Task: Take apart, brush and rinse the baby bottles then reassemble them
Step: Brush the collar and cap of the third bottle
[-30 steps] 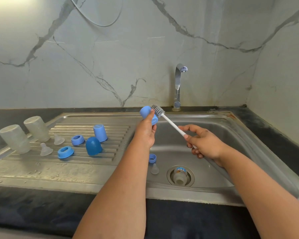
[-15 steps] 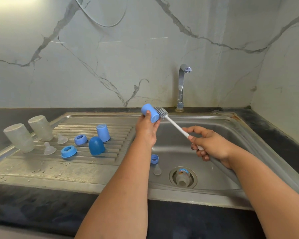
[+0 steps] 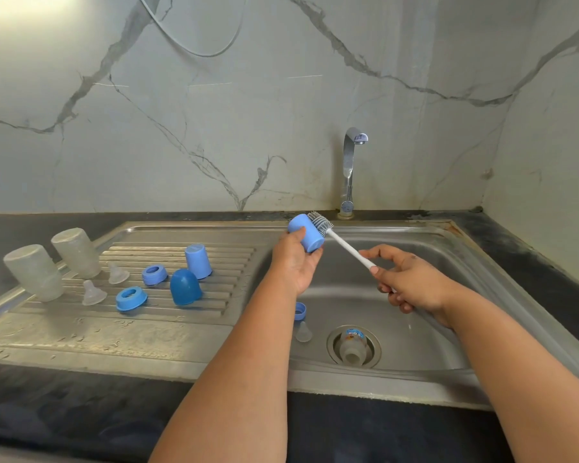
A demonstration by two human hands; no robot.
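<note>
A single head-worn wide-angle camera looks forward and down from the person's standing place at the counter's front edge, facing the marble-patterned back wall [image 3: 214, 128]. The steel sink [image 3: 448, 248] fills the middle and right of the frame, its ribbed drainboard [image 3: 168, 315] the left, the tap [image 3: 350, 168] stands at the far rim just right of centre. Both forearms reach in from the bottom edge, close to the lens. The side wall [image 3: 555, 162] closes the right, and straight lines bow toward the frame's edges.
</note>
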